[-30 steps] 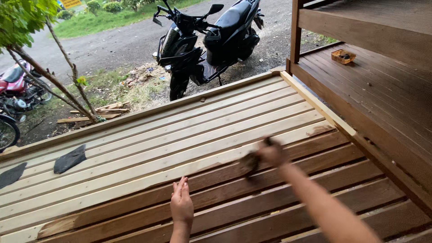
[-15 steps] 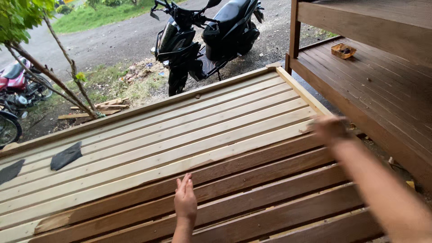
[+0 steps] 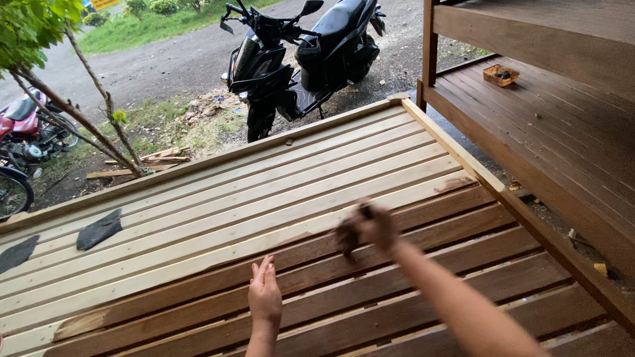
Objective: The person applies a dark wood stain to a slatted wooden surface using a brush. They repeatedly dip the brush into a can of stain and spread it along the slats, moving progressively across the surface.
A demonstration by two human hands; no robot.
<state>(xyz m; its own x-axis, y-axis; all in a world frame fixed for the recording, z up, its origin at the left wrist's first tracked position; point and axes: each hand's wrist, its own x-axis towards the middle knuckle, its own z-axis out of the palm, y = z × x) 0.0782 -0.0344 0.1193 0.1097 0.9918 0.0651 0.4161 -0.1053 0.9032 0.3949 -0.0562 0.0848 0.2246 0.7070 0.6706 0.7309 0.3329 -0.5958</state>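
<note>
Stain rag (image 3: 348, 236), a single dark wad, sits clenched in the right hand (image 3: 374, 228) and presses on the slatted wooden panel (image 3: 218, 218) at the border between its pale boards and its brown-stained ones. One left hand (image 3: 265, 295) lies flat and released on a stained slat, fingers together, pointing away from the person. Two dark flat scraps (image 3: 99, 229) rest on the pale slats at far left. The panel's slats run long from lower left to upper right. Outdoors: one black scooter (image 3: 301, 56) is parked beyond the panel on gravel, a red motorbike (image 3: 26, 129) at left, a stained wooden deck (image 3: 549, 125) at right carrying one small tray (image 3: 501, 75).
</note>
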